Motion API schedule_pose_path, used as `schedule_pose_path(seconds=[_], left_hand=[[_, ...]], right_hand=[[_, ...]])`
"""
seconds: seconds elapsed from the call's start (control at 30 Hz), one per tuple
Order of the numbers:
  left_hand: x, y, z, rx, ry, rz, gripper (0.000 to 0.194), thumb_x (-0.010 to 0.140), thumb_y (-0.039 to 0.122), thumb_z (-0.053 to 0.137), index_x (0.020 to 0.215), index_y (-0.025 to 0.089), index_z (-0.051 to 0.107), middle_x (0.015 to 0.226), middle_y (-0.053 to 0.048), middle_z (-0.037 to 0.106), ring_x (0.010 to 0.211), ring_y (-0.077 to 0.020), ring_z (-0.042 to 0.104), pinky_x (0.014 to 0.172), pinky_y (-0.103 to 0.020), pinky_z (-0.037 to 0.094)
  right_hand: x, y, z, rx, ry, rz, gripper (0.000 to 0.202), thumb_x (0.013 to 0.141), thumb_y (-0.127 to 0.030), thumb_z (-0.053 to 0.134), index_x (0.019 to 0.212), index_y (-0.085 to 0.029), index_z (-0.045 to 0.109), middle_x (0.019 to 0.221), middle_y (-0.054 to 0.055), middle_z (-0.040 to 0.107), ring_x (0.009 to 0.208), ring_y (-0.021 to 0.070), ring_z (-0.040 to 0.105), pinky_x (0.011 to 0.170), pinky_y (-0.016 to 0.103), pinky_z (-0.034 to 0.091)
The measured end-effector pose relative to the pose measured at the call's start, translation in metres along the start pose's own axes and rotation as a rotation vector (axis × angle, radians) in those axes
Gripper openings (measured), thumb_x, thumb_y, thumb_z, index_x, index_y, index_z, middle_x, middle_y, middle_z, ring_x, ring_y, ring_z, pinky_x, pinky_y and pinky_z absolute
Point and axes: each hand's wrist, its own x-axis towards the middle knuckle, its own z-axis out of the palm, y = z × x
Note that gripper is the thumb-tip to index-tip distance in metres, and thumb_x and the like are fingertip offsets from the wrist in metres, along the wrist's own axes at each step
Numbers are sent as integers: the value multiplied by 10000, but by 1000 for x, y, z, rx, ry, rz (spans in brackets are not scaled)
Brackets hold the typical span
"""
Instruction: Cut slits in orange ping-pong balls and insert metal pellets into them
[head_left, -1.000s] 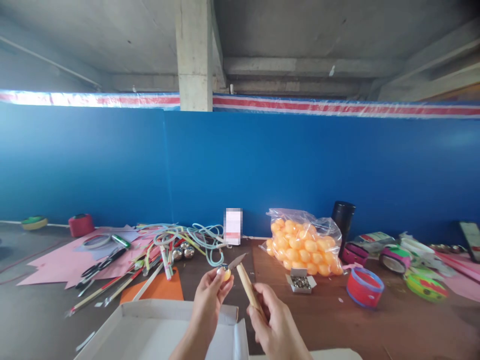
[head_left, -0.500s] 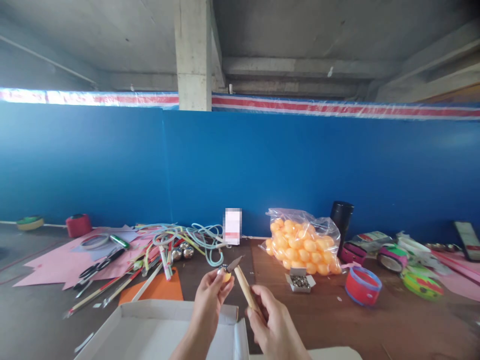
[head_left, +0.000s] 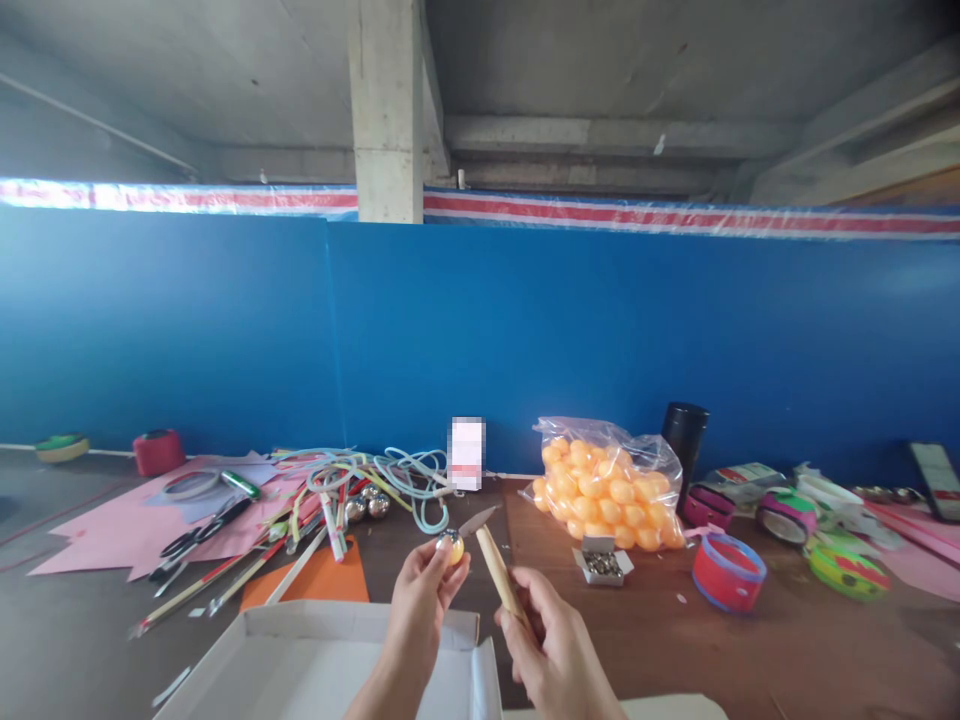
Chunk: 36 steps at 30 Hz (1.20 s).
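Note:
Between the thumb and fingers of my left hand (head_left: 424, 590) is an orange ball (head_left: 454, 550), its upper side covered in shiny silver. My right hand (head_left: 551, 640) is wrapped round the pale wooden handle of a small hammer (head_left: 499, 575). The hammer's narrow, pointed dark head is just right of the ball, and they look slightly apart. To the right stands a small open box (head_left: 602, 563) of tiny shiny metal pieces. Behind it a clear plastic bag (head_left: 609, 490) holds several orange balls. Below my left hand lies an open white cardboard tray (head_left: 315, 665).
Several silver balls (head_left: 367, 503) lie left of my hands, beside pale blue tubing (head_left: 409, 470) and sticks. Scissors (head_left: 196, 535) rest on pink paper (head_left: 97, 525). Rightward are a black cylinder (head_left: 684, 450), a red-and-blue round case (head_left: 727, 572) and a yellow-green one (head_left: 847, 570).
The hammer's head has moved slightly up and right, away from the ball. More of the ball's silver and orange surface shows now. Both hands keep their hold.

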Motion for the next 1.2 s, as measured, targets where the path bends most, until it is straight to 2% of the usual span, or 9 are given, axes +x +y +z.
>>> schedule_pose_path(seconds=[0.23, 0.5, 0.7, 0.87, 1.0, 1.2], left_hand=[[1, 0, 0, -3, -8, -11, 110, 718, 152, 650, 784, 111, 572, 752, -73, 653, 732, -167, 675, 734, -276, 543], [2, -1, 1, 1, 10, -29, 106, 730, 153, 636, 795, 103, 568, 749, -78, 655, 723, -175, 678, 700, -270, 549], [2, -1, 0, -7, -9, -14, 125, 715, 166, 654, 798, 109, 579, 774, -74, 657, 747, -179, 677, 731, -280, 543], [4, -2, -1, -5, -19, -11, 128, 706, 168, 662, 783, 108, 579, 749, -65, 651, 738, -183, 678, 730, -283, 543], [3, -1, -2, -12, -44, -27, 142, 707, 186, 664, 797, 106, 589, 792, -81, 662, 780, -193, 674, 748, -286, 538], [0, 2, -1, -9, -57, -27, 136, 721, 196, 650, 814, 109, 603, 818, -92, 672, 796, -196, 672, 757, -286, 537]], right_hand=[[0, 1, 1, -29, -12, -5, 229, 787, -294, 446, 967, -176, 525, 670, 13, 594, 515, 139, 563, 513, 221, 467], [0, -4, 0, 8, -10, 27, 218, 802, -307, 439, 958, -179, 522, 654, 2, 589, 473, 122, 552, 446, 196, 432], [0, -5, -1, 41, 11, 28, 230, 821, -337, 437, 972, -182, 513, 651, -1, 584, 439, 111, 529, 417, 191, 420], [-1, -6, -2, 39, -50, 42, 228, 821, -313, 454, 994, -180, 519, 683, 7, 595, 420, 98, 525, 397, 178, 424], [-1, -5, -1, 80, 24, 71, 256, 821, -370, 457, 988, -183, 507, 674, 9, 600, 400, 97, 520, 339, 166, 383], [-1, -6, -2, 105, 55, 81, 303, 817, -398, 460, 1022, -179, 502, 678, 15, 616, 385, 100, 519, 343, 182, 392]])
